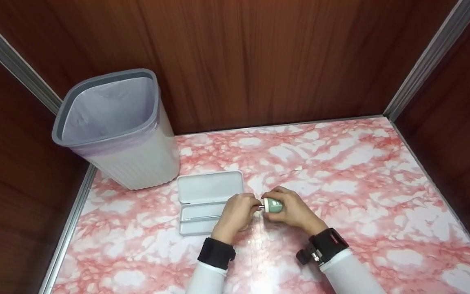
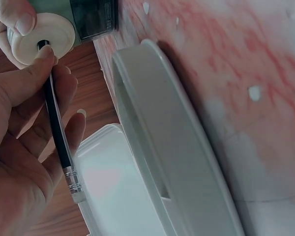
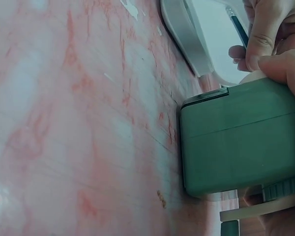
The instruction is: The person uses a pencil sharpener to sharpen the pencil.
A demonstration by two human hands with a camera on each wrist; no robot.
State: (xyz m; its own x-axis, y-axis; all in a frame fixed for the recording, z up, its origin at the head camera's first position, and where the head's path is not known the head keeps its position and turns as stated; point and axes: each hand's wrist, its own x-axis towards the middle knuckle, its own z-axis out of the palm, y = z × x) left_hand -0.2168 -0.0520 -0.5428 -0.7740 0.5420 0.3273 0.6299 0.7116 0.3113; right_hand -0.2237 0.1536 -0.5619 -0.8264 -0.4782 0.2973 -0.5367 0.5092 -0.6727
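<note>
My left hand (image 1: 238,211) pinches a dark pencil (image 2: 57,130) between thumb and fingers. Its tip end sits inside the hole of a round cream front piece (image 2: 61,37) on a green crank pencil sharpener (image 3: 241,137). At the pencil's other end are a silver band and a pale eraser (image 2: 78,197). My right hand (image 1: 296,210) grips the sharpener from the right, with fingers near the cream crank arm (image 3: 258,209). The sharpener's lower side lies close against the table in the right wrist view. Left of the hands, partly behind the left one, lies an opened pale pencil case (image 1: 210,188).
A tall bin (image 1: 145,159) with a grey rim and a plastic liner stands at the back left. Wooden panels (image 1: 284,61) enclose the pink-and-white marbled table (image 1: 353,163) at the back and sides. Small white scraps (image 2: 254,93) lie on it.
</note>
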